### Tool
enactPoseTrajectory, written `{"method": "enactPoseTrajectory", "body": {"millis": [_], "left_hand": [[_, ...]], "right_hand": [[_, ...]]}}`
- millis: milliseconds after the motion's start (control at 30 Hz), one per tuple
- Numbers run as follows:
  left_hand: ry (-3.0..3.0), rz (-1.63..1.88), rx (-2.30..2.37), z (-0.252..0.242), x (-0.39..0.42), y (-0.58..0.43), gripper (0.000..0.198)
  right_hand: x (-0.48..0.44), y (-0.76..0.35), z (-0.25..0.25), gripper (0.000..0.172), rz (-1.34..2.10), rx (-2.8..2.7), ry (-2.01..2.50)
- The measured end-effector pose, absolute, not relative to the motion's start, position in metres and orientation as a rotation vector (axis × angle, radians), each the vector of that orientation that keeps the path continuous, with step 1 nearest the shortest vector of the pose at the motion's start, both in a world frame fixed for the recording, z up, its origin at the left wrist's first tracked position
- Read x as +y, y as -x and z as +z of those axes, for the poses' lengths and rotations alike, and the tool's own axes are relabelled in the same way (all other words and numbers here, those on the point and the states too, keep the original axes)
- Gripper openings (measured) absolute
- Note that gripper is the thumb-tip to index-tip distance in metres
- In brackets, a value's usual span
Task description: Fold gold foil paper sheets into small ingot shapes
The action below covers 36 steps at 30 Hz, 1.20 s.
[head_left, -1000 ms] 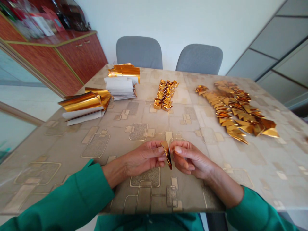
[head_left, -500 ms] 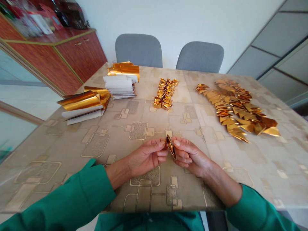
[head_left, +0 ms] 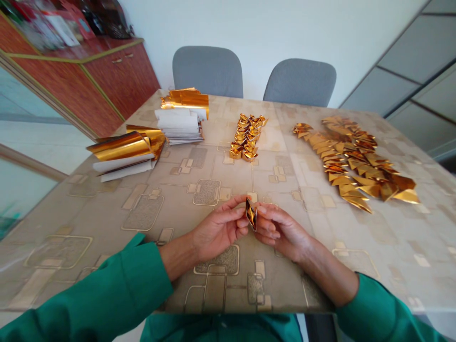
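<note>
The left hand (head_left: 217, 229) and right hand (head_left: 283, 232) pinch a small folded gold-foil piece (head_left: 251, 213) between their fingers. Print on the red-and-white packets (head_left: 59, 29) atop the red-brown wooden cabinet (head_left: 117, 78) is too blurred to read.

No legible text, label, brand, number or sign found. The boxes (head_left: 60, 28) on the sideboard (head_left: 117, 76) are too blurred and small for any print to be read. The folded gold foil piece (head_left: 251, 213) shows reflections only.

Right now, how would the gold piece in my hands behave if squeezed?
The gold piece is probably light: fingertips alone pinch it. Its sharp creases suggest it holds shape, yet likely crushes easily. The shiny surface may be slippery.
</note>
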<state>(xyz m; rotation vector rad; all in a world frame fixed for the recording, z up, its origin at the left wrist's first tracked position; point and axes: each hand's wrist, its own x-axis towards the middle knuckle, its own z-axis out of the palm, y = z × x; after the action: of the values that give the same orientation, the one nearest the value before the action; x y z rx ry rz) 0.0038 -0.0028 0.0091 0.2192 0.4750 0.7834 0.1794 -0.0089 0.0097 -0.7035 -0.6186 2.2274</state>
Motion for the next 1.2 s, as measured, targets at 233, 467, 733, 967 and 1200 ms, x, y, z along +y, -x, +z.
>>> {"method": "enactPoseTrajectory", "body": {"millis": [233,467,733,967,1200], "left_hand": [[-0.242,0.841,0.595,0.0093,0.0009,0.0005,0.025],[-0.28,0.8,0.537,0.0057,0.0014,0.0001,0.024],[-0.253,0.803,0.536,0.0032,0.0011,0.0001,0.025],[-0.167,0.784,0.517,0.0036,0.0023,0.0003,0.021],[-0.105,0.762,0.47,0.0087,0.0031,0.0002,0.017]], "right_hand": [[-0.0074,-0.1783,0.0094,0.022,2.196,-0.596,0.783],[-0.0082,-0.1766,0.012,0.028,2.242,-0.582,0.75],[-0.0076,-0.1771,0.009,0.025,2.224,-0.584,0.74],[-0.0064,-0.1768,0.0083,0.026,2.212,-0.601,0.758],[-0.0067,-0.1751,0.0074,0.029,2.202,-0.586,0.754]]}}
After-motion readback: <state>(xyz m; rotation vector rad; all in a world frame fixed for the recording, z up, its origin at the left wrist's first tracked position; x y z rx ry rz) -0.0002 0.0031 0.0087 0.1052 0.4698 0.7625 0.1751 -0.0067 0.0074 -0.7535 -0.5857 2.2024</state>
